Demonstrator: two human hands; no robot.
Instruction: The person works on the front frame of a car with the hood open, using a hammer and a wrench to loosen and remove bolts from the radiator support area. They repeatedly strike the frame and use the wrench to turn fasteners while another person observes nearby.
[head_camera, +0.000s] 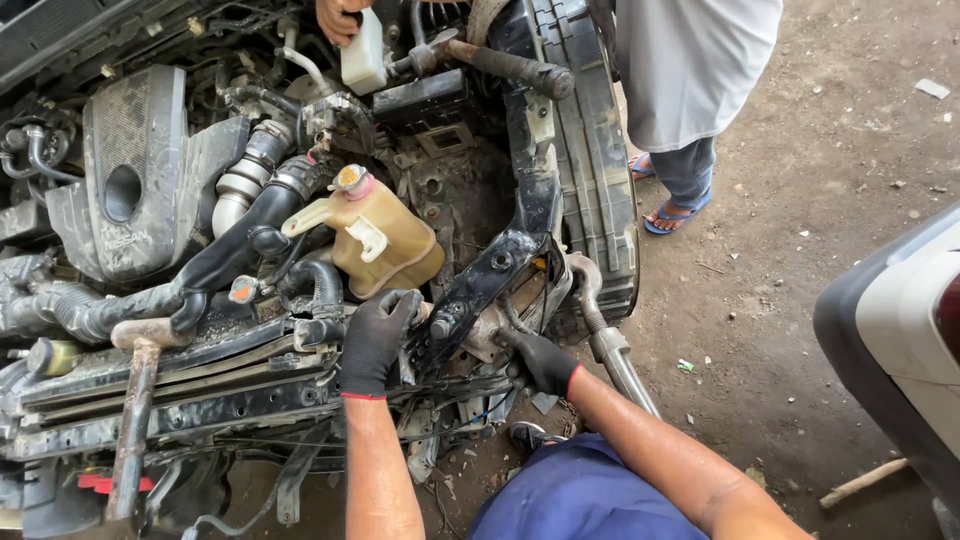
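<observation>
Head view: gloved hands (both black) (455, 345) grip bent bracket (500, 270).

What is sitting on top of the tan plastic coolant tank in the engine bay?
The tan plastic coolant tank carries a round yellow cap on its pink neck, and a white clip on its side. Its underside is covered by black rubber hoses.

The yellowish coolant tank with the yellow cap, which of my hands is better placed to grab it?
Probably the left hand: it rests on the frame just below the coolant tank, while the right hand sits lower, beyond the black bracket.
</observation>
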